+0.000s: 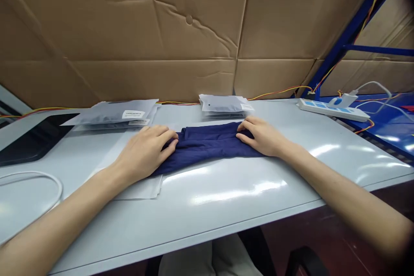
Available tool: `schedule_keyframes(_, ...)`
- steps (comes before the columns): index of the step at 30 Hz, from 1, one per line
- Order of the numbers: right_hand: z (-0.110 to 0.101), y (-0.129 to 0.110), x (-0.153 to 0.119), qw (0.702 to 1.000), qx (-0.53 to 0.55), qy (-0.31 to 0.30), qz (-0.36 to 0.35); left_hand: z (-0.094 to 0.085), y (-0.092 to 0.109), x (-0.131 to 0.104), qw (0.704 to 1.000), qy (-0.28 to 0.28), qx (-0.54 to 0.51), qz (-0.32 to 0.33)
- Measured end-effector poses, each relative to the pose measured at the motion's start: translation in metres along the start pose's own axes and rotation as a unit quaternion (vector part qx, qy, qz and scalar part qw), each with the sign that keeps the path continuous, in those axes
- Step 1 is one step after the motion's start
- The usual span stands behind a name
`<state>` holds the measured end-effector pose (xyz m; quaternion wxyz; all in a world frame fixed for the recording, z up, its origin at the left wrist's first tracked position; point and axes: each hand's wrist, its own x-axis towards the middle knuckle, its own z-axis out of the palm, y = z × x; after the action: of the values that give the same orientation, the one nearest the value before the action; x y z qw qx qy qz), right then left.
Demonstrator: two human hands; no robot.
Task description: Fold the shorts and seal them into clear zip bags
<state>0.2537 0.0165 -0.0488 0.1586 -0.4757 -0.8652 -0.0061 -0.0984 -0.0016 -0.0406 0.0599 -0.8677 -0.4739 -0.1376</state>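
Observation:
A dark blue folded cloth (210,141) lies across the middle of the glossy table (226,207). At its left end my left hand (150,148) rests with curled fingers gripping the fabric. My right hand (258,136) has its fingers closed on the right end of the same cloth. Partly under my left hand and forearm is a flat translucent bag (145,189). The cloth's left end is hidden beneath my left hand.
Stacked packed bags with labels stand behind at the left (110,114) and centre (224,105). A black tablet (35,140) and a white cable (60,185) lie left. A power strip (333,110) sits back right, before a cardboard wall (194,30).

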Motion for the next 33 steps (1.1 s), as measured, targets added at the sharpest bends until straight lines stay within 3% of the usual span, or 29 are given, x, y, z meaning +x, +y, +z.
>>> schedule_keyframes(8,0.001,0.003,-0.002,0.999,0.019,0.011,0.025,-0.007,-0.009,-0.001,0.999,0.025,0.009,-0.031)
schedule_keyframes(14,0.000,0.012,-0.004,0.998,0.021,0.012,0.054,-0.014,-0.015,-0.003,0.993,0.017,0.039,-0.107)
schedule_keyframes(23,0.000,0.016,-0.005,0.997,0.034,0.015,0.068,-0.015,-0.019,-0.008,0.953,-0.079,0.090,-0.279)
schedule_keyframes(30,0.000,0.016,-0.006,0.996,0.044,0.010,0.077,-0.021,-0.018,-0.005,0.943,-0.124,0.068,-0.300)
schedule_keyframes(33,0.000,0.015,-0.006,0.996,0.044,0.011,0.077,-0.022,-0.018,-0.004,0.941,-0.108,0.057,-0.315)
